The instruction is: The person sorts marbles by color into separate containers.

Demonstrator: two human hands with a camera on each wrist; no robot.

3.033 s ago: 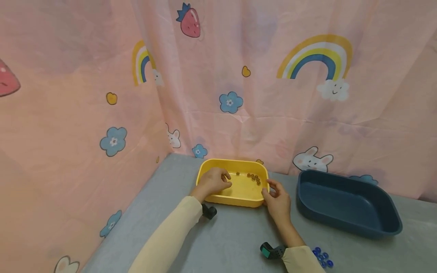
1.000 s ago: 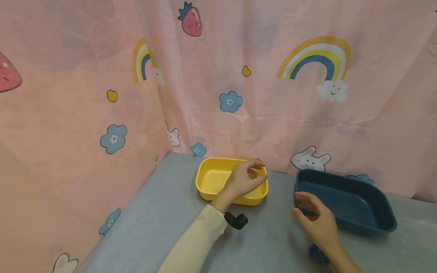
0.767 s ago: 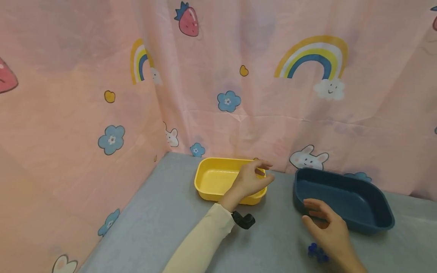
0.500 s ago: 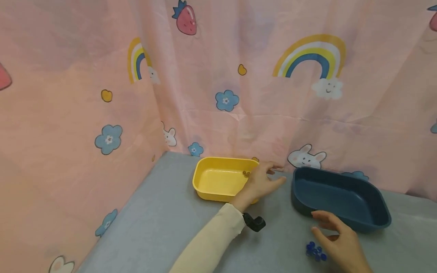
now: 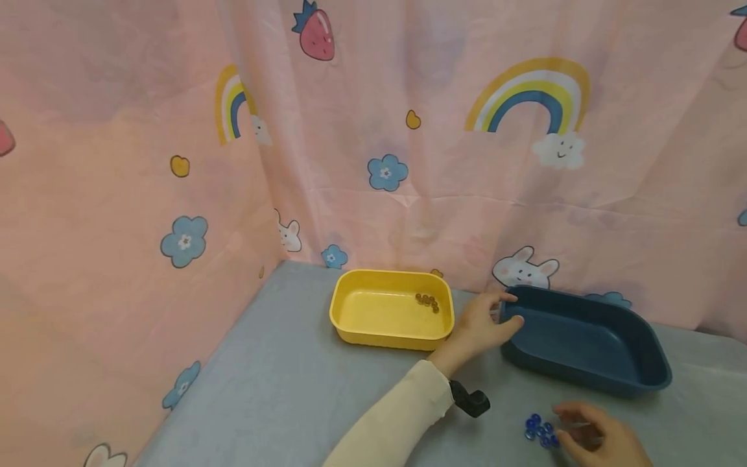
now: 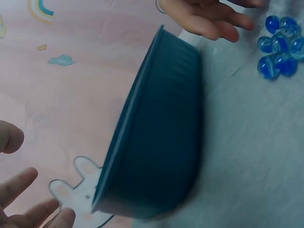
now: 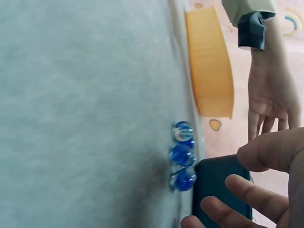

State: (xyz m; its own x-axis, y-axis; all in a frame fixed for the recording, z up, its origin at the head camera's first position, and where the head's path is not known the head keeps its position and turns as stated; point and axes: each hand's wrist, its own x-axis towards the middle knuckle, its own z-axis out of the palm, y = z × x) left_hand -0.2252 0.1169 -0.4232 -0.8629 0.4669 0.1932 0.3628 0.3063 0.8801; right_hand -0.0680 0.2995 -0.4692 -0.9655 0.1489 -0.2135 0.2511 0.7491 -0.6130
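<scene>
Blue marbles point(image 5: 539, 431) are found in a loose cluster on the counter point(image 5: 280, 389), nearer to the wearer than the blue tray point(image 5: 583, 337). The right hand point(image 5: 609, 438) is placed just beside them, on their right; its fingers are parted and lightly bent, and nothing is gripped. Whether a marble is touched by the thumb cannot be told from the head view. The left hand point(image 5: 481, 324) is held at the left end of the blue tray, fingers spread and nothing gripped; in the left wrist view it is seen apart from the tray's wall. Brown marbles point(image 5: 425, 299) are gathered toward the right end of the yellow tray point(image 5: 385, 340).

The marbles are judged to be glass: light, hard, slippery and easily set rolling, with chipping possible if dropped. Each is best pinched across its middle between thumb and forefinger, the outer ones being most readily reached. Both trays are judged to be light, fairly stiff plastic, best held by the rim at opposite ends. The yellow tray should be kept level, as its contents could be shifted by tilting.
</scene>
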